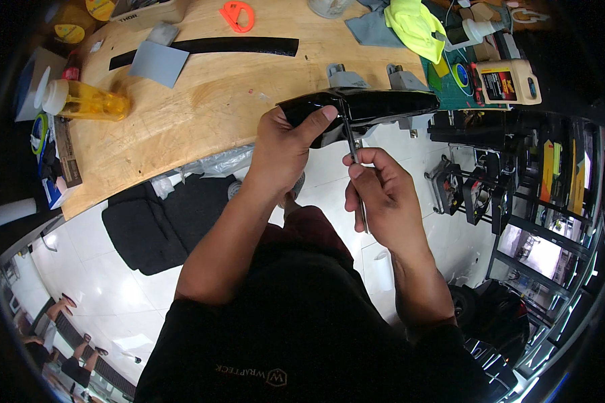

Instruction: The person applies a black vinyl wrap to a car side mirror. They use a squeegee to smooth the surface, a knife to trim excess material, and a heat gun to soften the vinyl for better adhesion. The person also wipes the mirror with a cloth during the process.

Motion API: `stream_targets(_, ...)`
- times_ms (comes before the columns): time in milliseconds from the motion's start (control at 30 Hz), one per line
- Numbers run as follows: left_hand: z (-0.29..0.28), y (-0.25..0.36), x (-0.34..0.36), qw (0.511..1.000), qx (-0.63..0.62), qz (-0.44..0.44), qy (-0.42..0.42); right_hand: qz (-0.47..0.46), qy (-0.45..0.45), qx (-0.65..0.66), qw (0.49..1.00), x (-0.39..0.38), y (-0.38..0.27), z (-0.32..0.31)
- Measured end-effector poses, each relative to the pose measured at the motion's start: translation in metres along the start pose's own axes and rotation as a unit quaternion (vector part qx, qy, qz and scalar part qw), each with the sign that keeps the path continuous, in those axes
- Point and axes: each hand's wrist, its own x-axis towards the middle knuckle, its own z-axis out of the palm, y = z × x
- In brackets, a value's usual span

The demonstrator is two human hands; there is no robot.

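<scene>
My left hand (282, 151) grips the left end of a long, glossy black curved part (393, 101) near the workbench's front edge, thumb lying on its upper surface. My right hand (380, 191) holds a slim metal tool (352, 141) between thumb and fingers, slanting up to the black part just right of my left thumb. I cannot make out what kind of tool it is. Behind and under the part are two grey clamp-like supports (345, 74).
The wooden bench (154, 134) holds a black strip (249, 46), grey sheet (158, 64), orange cutter (237, 17), yellow bottle (87, 101), neon cloth (413, 30) and tan jug (507, 82). Black padding (161, 225) lies on the floor. Racks (544, 248) stand right. People's legs show lower left.
</scene>
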Motion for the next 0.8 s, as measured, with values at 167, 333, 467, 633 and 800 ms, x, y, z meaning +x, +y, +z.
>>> stream_targets(167,-0.001,-0.007,0.003,0.999,-0.020,0.026,0.005,-0.003,-0.002,-0.006,1.000,-0.002,0.013,-0.003)
stream_targets(333,-0.008,-0.010,-0.002,0.999,-0.015,0.004,-0.036,-0.026,-0.005,-0.008,1.000,-0.011,0.018,-0.006)
stream_targets(467,-0.016,-0.014,-0.012,0.997,0.019,-0.036,-0.059,-0.091,-0.006,-0.018,0.996,-0.018,0.034,-0.014)
stream_targets(633,-0.019,-0.011,-0.014,0.997,0.045,-0.052,-0.047,-0.118,-0.004,-0.049,0.992,-0.012,0.050,-0.013)
stream_targets(800,-0.016,-0.013,-0.014,0.998,0.021,-0.013,-0.052,-0.127,0.002,-0.083,0.988,-0.006,0.055,-0.008)
